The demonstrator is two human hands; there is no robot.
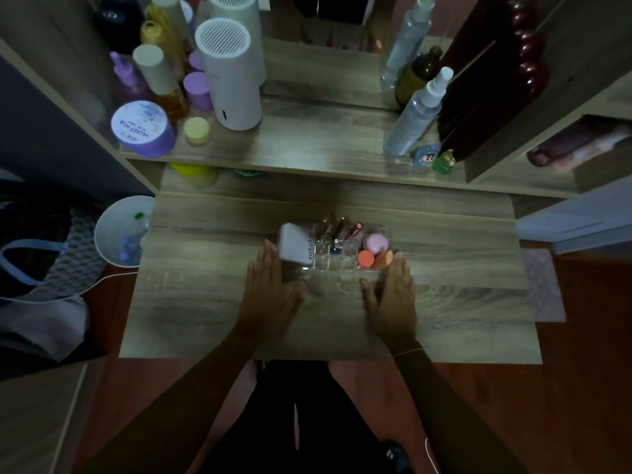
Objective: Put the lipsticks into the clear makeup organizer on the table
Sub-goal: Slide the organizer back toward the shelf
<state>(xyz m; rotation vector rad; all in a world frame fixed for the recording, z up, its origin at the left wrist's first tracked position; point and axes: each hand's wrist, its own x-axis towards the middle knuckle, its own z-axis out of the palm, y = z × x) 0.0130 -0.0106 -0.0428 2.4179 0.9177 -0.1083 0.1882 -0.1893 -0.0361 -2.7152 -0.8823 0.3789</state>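
The clear makeup organizer sits in the middle of the wooden table. Several lipsticks stand upright in its back slots. A white box fills its left end. At its right end are a pink sponge and two orange sponges. My left hand lies flat at the organizer's left side, fingers straight, touching the white box. My right hand lies flat at the right side, fingertips against the organizer's corner. Neither hand holds anything.
A raised shelf behind the table carries a white cylinder device, purple jars, spray bottles and small figurines. A white bin stands left of the table, with bags beside it.
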